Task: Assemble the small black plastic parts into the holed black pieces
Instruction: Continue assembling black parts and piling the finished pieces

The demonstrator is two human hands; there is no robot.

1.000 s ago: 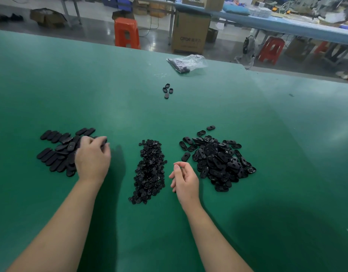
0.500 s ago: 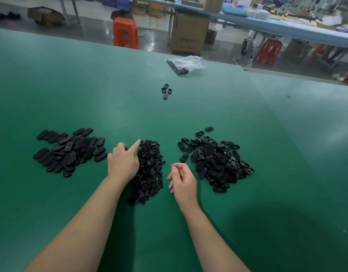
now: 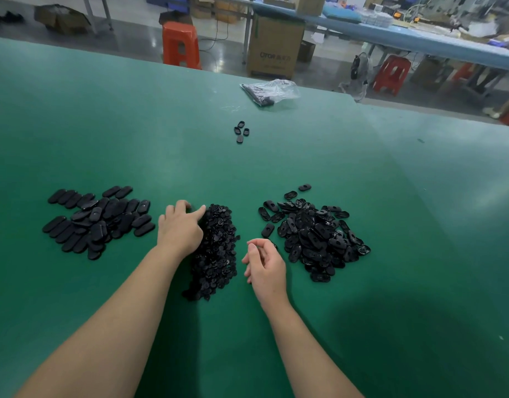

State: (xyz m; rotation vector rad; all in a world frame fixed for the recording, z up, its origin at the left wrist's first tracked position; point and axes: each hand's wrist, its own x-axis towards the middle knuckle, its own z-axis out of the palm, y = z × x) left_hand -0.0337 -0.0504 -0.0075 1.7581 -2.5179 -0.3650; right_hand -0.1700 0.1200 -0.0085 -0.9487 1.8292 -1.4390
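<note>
Fingers [image 3: 200, 211] of left hand [image 3: 180, 229] extended onto small parts [image 3: 216, 248]; right hand [image 3: 266, 264] pinching holed piece [image 3: 273, 246].

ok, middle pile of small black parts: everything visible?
The middle pile is a long narrow heap of tiny black plastic-looking bits, matte, too small to make out single shapes. It lies on the green table between two piles of larger pieces. The left hand rests on its far-left edge, forefinger out. The right hand sits apart.
</note>
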